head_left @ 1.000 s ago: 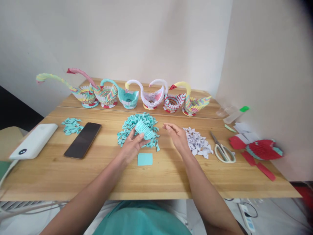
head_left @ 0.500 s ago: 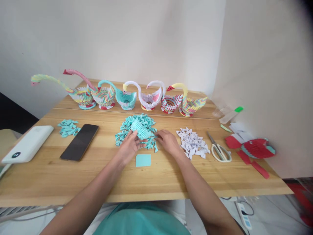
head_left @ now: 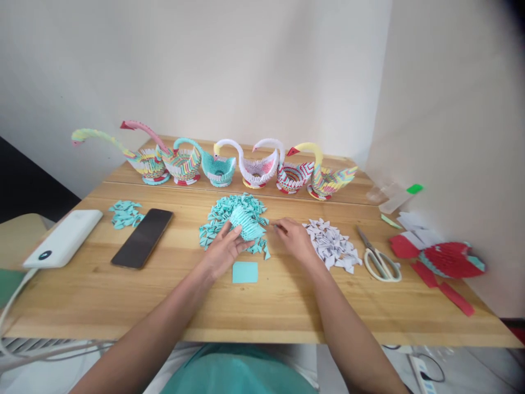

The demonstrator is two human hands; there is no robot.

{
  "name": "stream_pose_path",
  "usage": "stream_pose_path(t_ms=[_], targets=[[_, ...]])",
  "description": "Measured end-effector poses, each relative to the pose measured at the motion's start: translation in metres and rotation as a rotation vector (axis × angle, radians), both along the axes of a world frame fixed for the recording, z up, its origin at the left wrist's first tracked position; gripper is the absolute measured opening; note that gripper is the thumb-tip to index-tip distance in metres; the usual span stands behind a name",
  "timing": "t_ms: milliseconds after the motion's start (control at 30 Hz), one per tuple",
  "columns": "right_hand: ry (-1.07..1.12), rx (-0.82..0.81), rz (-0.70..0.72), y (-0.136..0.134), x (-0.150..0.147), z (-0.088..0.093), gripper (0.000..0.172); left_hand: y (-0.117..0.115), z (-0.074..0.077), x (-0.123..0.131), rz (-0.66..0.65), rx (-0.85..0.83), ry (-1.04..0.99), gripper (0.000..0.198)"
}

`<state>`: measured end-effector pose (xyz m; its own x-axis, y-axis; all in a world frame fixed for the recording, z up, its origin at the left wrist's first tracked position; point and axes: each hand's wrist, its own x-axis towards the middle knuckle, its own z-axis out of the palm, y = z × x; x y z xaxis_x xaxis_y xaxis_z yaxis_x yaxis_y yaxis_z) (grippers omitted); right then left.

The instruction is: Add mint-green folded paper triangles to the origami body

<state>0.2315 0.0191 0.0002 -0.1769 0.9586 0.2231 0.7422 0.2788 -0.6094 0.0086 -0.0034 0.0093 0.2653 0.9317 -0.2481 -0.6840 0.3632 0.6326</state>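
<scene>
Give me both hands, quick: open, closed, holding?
Left hand: closed, holding the turquoise pleated paper piece.
Right hand: closed in a pinch; whether it holds anything cannot be told.

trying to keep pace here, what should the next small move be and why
Probably bring the right hand to the teal paper cluster: the left hand holds it among the loose teal pieces, and the right hand looks pinched just beside it, apart. Whether it grips a piece is too small to tell.
</scene>
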Motion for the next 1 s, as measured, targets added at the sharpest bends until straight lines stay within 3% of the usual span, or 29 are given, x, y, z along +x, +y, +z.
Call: stream_pose_path(t_ms=[133,233,500,1000], targets=[[0.535,-0.082,-0.044,-0.001,-0.008,0.003,0.017,-0.002,0.001,0.0,-0.028,0.047,0.028,0.037],[0.711,-0.117,-0.051,-0.006,-0.017,0.01,0.021,-0.004,0.003,-0.001,-0.046,0.082,0.078,0.043],[0.822,-0.2,-0.062,-0.015,-0.03,0.019,0.023,-0.004,0.0,0.0,-0.074,0.116,0.129,0.051],[0.995,-0.322,0.019,-0.015,-0.03,0.006,0.036,-0.006,-0.002,0.0,-0.108,0.088,0.127,0.059]])
